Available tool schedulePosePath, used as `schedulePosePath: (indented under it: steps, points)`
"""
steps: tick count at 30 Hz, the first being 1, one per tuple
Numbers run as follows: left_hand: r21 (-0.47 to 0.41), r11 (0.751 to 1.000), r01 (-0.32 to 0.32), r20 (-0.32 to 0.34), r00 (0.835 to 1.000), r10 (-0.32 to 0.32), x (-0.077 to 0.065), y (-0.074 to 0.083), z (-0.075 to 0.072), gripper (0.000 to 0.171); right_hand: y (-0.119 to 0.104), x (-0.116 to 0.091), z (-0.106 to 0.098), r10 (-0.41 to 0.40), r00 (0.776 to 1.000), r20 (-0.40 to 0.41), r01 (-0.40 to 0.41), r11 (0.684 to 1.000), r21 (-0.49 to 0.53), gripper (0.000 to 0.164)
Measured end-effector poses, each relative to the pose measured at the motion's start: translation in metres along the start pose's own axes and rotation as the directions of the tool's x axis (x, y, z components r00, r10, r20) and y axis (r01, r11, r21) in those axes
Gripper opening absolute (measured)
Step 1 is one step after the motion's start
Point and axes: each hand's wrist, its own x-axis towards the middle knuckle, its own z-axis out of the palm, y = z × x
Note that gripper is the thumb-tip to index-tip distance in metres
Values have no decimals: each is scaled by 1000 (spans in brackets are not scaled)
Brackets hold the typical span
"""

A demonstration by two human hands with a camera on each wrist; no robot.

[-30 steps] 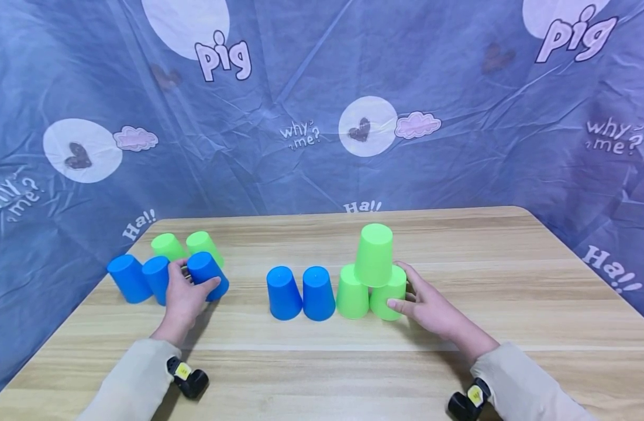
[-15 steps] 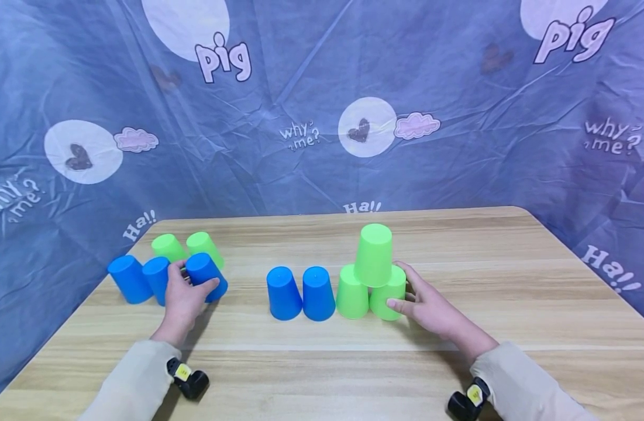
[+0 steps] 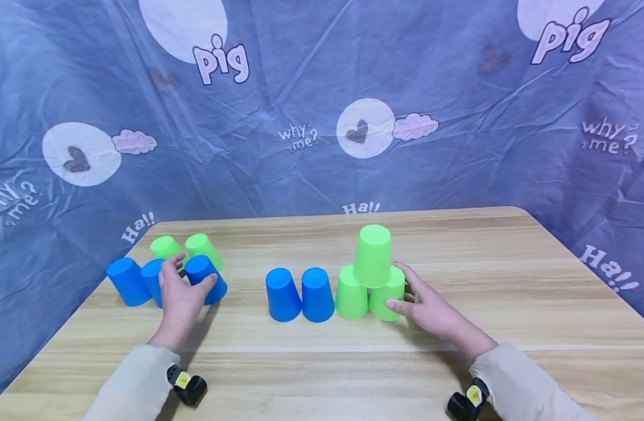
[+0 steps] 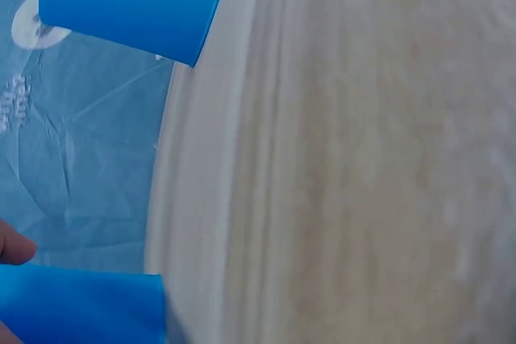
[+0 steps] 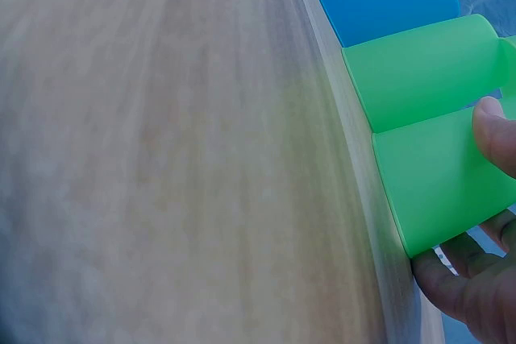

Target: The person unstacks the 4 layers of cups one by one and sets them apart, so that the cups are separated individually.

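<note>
My left hand (image 3: 182, 292) is beside an upside-down blue cup (image 3: 208, 280) at the left. Its fingers are spread and raised off the cup's left side, while the thumb lies in front of it; whether the thumb touches is unclear. In the left wrist view, a fingertip (image 4: 16, 245) shows apart from that blue cup. My right hand (image 3: 429, 307) grips the lower right green cup (image 3: 383, 304), thumb in front and fingers round its right side. Another green cup (image 3: 352, 298) stands left of it, and an upper green cup (image 3: 373, 257) rests across both.
Two upside-down blue cups (image 3: 317, 295) stand side by side left of the green stack. Beyond my left hand are two more blue cups (image 3: 128, 283) and, behind, two green cups (image 3: 203, 250). All stand on a wooden table (image 3: 311, 374) before a blue printed cloth (image 3: 279, 169).
My left fingers have loosened and lifted away from the blue cup, which has barely moved. My right hand keeps its grip on the lower green cup.
</note>
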Motion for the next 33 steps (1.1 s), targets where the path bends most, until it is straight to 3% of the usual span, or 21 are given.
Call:
schedulePosePath:
  steps: [3, 6, 9, 13, 16, 24, 33]
  points:
    - [13, 997, -70, -54, 996, 71, -3, 6, 1, 72, 0, 0, 0, 4, 1000, 2, -4, 1000, -1, 70]
    - [23, 983, -180, -112, 977, 182, -9, 11, 2, 67, 0, 0, 0, 7, 1000, 5, -7, 1000, -4, 70]
    - [13, 947, -321, -152, 935, 319, -15, 18, 5, 61, 0, 0, 0, 8, 1000, 5, -8, 1000, -7, 70]
    - [-8, 880, -476, -175, 867, 467, -23, 31, 13, 56, 0, 0, 0, 9, 1000, 2, -9, 1000, -8, 70]
    - [-44, 846, -532, -163, 839, 519, -29, 42, 20, 54, -1, 0, 0, 12, 1000, -1, -12, 1000, -7, 70]
    - [-187, 829, -527, -63, 848, 526, -49, 62, 35, 53, 0, 0, 1, 10, 1000, 0, -10, 1000, -1, 70]
    - [-265, 830, -491, 120, 837, 533, -68, 86, 53, 58, 1, 1, 1, -5, 1000, -4, 5, 1000, -10, 69]
